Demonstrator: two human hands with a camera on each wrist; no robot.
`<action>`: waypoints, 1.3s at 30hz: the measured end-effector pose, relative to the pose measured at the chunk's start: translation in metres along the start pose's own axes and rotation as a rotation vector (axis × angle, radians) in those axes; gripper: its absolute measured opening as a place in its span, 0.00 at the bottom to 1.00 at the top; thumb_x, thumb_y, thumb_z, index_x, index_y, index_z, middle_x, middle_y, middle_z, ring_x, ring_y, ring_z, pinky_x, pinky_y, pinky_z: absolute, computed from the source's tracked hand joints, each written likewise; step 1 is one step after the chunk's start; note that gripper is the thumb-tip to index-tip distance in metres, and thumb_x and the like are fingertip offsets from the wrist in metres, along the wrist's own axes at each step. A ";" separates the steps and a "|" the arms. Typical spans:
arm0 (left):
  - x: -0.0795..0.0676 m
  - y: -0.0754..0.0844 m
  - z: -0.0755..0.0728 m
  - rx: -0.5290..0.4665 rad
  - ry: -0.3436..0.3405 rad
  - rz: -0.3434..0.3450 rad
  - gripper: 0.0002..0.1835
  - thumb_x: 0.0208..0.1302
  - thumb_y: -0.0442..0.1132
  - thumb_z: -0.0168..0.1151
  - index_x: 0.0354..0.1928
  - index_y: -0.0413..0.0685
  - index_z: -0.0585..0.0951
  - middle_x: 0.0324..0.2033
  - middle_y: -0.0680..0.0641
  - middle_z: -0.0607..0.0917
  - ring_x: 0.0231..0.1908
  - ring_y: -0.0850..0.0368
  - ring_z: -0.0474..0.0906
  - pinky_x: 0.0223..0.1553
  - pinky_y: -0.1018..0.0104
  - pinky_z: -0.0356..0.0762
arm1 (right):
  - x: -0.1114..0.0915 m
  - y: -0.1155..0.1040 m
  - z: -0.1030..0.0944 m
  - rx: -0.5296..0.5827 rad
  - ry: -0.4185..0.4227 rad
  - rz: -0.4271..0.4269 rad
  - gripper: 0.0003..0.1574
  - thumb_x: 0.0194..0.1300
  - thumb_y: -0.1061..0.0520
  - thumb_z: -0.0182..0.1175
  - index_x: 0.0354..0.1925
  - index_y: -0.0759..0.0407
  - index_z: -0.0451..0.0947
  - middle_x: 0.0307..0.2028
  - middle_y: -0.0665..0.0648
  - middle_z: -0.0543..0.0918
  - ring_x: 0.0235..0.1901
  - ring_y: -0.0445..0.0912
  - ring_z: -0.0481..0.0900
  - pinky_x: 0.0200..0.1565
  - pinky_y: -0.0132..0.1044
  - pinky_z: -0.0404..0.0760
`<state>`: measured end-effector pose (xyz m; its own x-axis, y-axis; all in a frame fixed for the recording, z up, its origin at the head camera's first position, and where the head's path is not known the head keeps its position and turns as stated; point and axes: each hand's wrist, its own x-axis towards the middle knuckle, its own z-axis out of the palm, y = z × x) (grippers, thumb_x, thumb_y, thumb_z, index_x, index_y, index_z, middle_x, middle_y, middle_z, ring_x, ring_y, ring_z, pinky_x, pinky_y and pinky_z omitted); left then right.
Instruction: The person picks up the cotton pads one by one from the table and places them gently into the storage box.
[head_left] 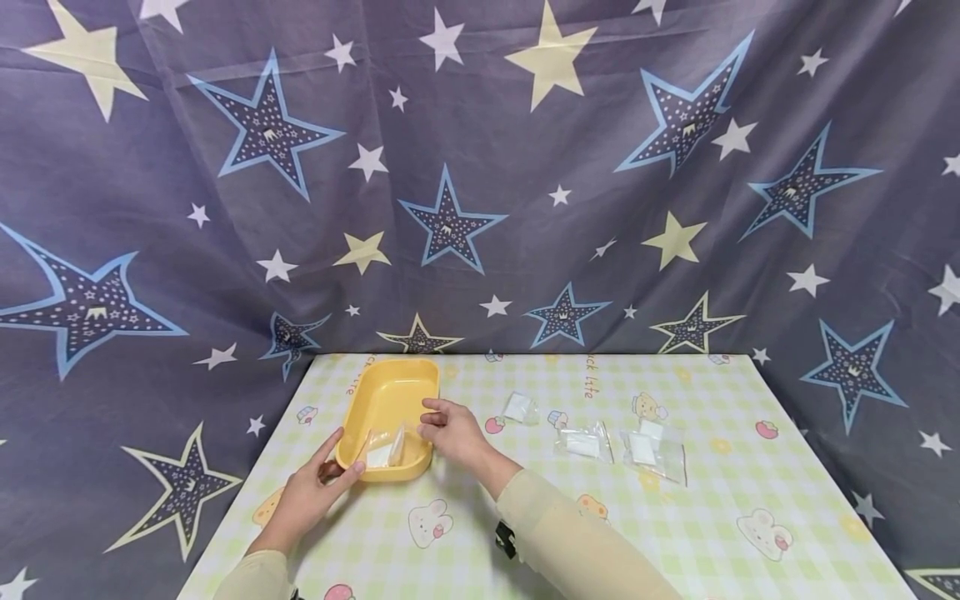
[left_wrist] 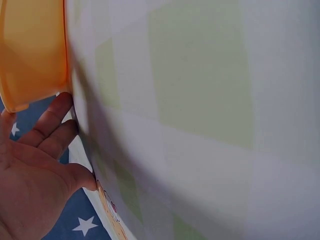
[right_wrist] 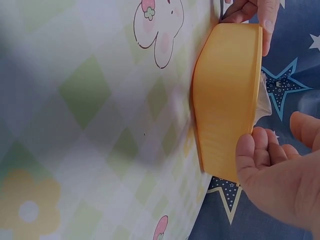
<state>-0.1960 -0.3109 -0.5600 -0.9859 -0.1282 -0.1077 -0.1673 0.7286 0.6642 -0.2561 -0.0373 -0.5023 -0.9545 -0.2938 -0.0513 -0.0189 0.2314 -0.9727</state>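
A yellow plastic tray (head_left: 386,398) rests toward the left of the table. My left hand (head_left: 309,492) grips its near left corner, thumb at the near rim and fingers along the left wall. At the right rim is my right hand (head_left: 452,429), its fingers loosely bent and fingertips right at the edge. Inside the tray's near end lie clear plastic bags with white contents (head_left: 380,455). One bag (right_wrist: 263,102) pokes above the rim in the right wrist view. The left wrist view shows the left palm (left_wrist: 35,175) beside the tray's corner, with fingers spread.
Right of the tray, several clear bags with white pieces lie on the checked tablecloth: a small bag (head_left: 519,407), a middle bag (head_left: 585,442) and a larger bag or overlapping pair (head_left: 656,450). A star-patterned curtain (head_left: 480,167) hangs behind the table.
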 end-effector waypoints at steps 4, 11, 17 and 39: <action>0.000 0.000 0.000 0.000 -0.002 -0.004 0.48 0.56 0.76 0.57 0.76 0.82 0.48 0.51 0.47 0.86 0.57 0.48 0.77 0.62 0.40 0.69 | 0.001 0.000 -0.001 0.002 -0.007 -0.001 0.31 0.66 0.60 0.64 0.66 0.59 0.73 0.50 0.58 0.85 0.47 0.42 0.82 0.45 0.31 0.83; 0.000 0.000 0.000 -0.001 -0.002 -0.007 0.49 0.55 0.77 0.57 0.76 0.82 0.48 0.51 0.47 0.86 0.57 0.48 0.77 0.62 0.40 0.69 | 0.000 -0.001 -0.001 0.004 -0.009 -0.005 0.30 0.66 0.60 0.64 0.65 0.58 0.73 0.50 0.59 0.85 0.47 0.43 0.83 0.46 0.32 0.84; 0.002 -0.001 0.000 0.000 0.000 -0.005 0.49 0.55 0.77 0.56 0.76 0.81 0.49 0.51 0.47 0.86 0.57 0.48 0.77 0.61 0.41 0.70 | 0.000 0.000 -0.001 0.009 -0.011 -0.006 0.29 0.66 0.60 0.64 0.65 0.57 0.74 0.51 0.59 0.85 0.48 0.42 0.82 0.46 0.32 0.83; 0.000 0.000 0.000 0.008 0.005 0.005 0.49 0.56 0.76 0.56 0.77 0.78 0.49 0.50 0.48 0.86 0.55 0.50 0.78 0.60 0.43 0.71 | -0.005 0.016 -0.039 -0.125 0.035 -0.059 0.29 0.66 0.55 0.65 0.65 0.53 0.74 0.51 0.59 0.85 0.49 0.47 0.83 0.49 0.37 0.83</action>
<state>-0.1956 -0.3109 -0.5596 -0.9867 -0.1279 -0.1001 -0.1621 0.7349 0.6585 -0.2635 0.0041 -0.5085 -0.9603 -0.2787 0.0153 -0.1103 0.3285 -0.9380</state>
